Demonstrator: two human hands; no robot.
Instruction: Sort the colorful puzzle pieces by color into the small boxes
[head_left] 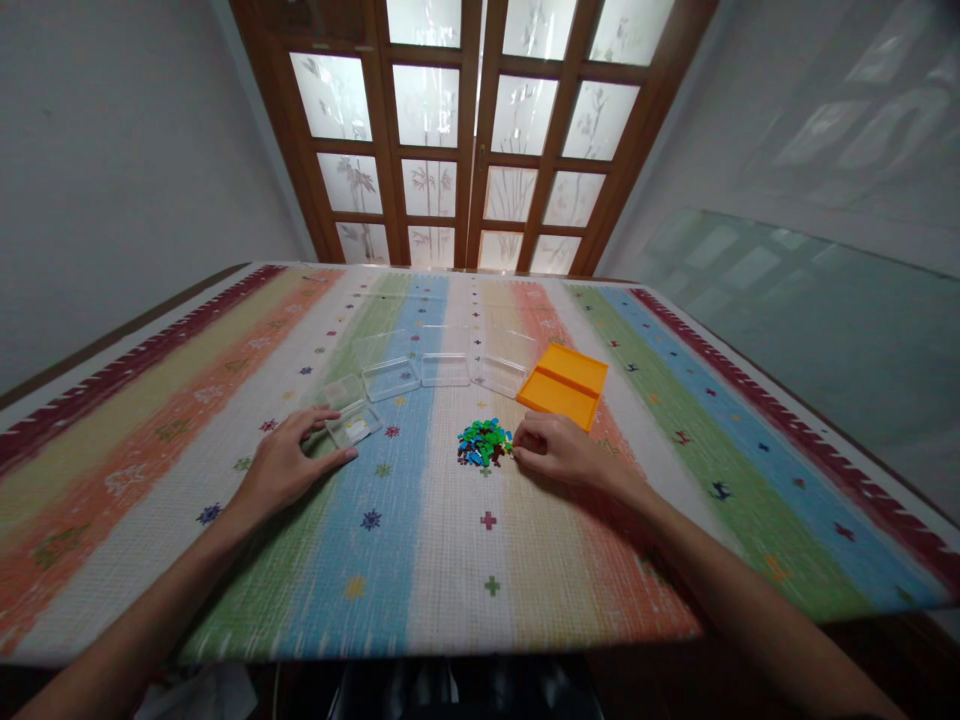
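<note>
My left hand (289,462) is at a small clear plastic box (354,425) with its lid folded back. Thumb and index finger bracket the box's left end, seemingly touching its edges. A few small pale pieces lie inside that box. My right hand (559,450) has its fingertips pinched together at the right edge of a pile of tiny plastic pieces (482,442), mostly green, blue and dark red. A bit of yellow shows by those fingertips; whatever is between them is too small to make out.
Three more open clear boxes, a left one (391,379), a middle one (445,370) and a right one (502,375), form an arc behind the pile. An open orange case (564,385) lies beyond my right hand. A striped cloth (420,560) covers the table.
</note>
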